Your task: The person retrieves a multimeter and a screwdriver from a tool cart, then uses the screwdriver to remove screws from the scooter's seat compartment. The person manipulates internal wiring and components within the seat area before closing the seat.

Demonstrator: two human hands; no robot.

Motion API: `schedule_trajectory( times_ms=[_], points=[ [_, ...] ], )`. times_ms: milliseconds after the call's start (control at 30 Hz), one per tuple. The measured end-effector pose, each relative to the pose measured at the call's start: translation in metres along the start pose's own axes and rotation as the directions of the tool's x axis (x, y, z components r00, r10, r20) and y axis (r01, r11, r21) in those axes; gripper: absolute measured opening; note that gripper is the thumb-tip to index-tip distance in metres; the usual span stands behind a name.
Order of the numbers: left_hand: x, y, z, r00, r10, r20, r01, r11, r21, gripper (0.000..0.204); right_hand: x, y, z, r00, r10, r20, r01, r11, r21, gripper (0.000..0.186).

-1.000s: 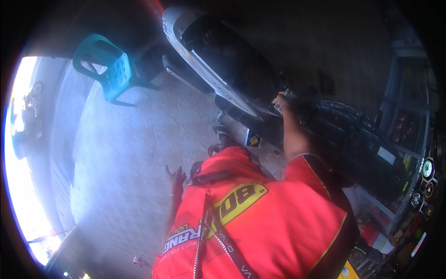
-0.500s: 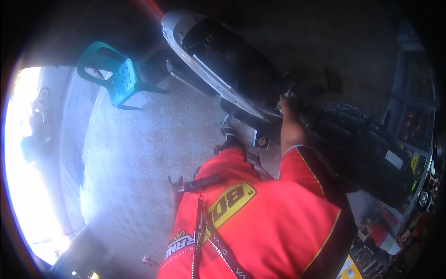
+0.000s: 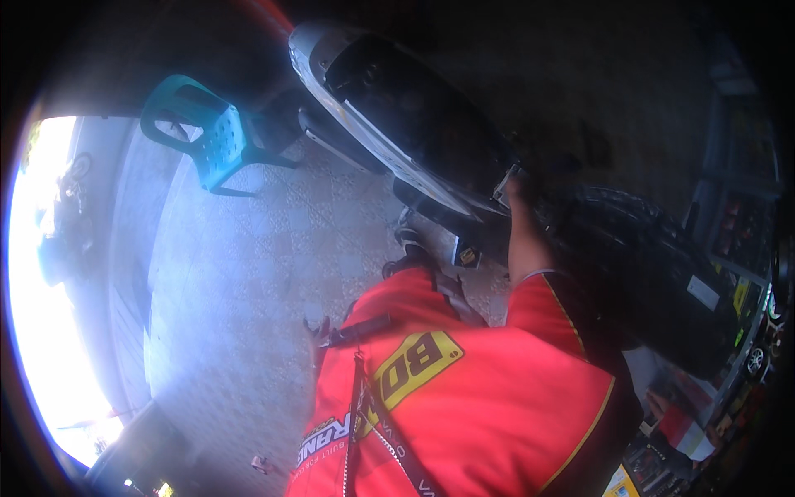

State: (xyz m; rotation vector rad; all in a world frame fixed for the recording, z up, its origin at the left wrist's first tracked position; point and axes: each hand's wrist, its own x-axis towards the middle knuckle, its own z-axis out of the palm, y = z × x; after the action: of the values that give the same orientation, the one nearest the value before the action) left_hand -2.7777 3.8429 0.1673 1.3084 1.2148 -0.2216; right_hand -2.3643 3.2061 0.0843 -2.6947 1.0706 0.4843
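Observation:
A motor scooter with a long dark seat and pale side panels stands ahead of me. My right arm reaches forward to it. At the near end of the seat, my right hand is closed beside a small metallic part; shadow hides what its fingers grip. My left hand hangs low by my left side, its fingers apart, next to a dark bar-shaped thing in front of my red shirt. I cannot make out anything held in it.
A turquoise plastic chair stands on the tiled floor to the left. A small dark box lies by my foot. Right of my arm is a large black body part, with shelves beyond. Bright daylight enters from the left.
My right hand has shifted slightly to the right and nearer, and more of the metallic part shows beside it. My left hand stays low at my side.

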Motion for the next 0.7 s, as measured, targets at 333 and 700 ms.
schedule_trajectory(
  times_ms=[333, 700],
  points=[
    [0.029, -0.039, -0.040, 0.979, -0.182, 0.086, 0.193, 0.972, -0.136, 0.115, 0.045, 0.017, -0.046, 0.858, -0.509, -0.072, 0.510, 0.823, 0.252, 0.018],
    [-0.005, -0.002, -0.023, 0.983, -0.170, 0.071, 0.179, 0.974, -0.139, 0.117, 0.044, 0.012, -0.049, 0.863, -0.494, -0.104, 0.504, 0.845, 0.178, 0.023]
  ],
)
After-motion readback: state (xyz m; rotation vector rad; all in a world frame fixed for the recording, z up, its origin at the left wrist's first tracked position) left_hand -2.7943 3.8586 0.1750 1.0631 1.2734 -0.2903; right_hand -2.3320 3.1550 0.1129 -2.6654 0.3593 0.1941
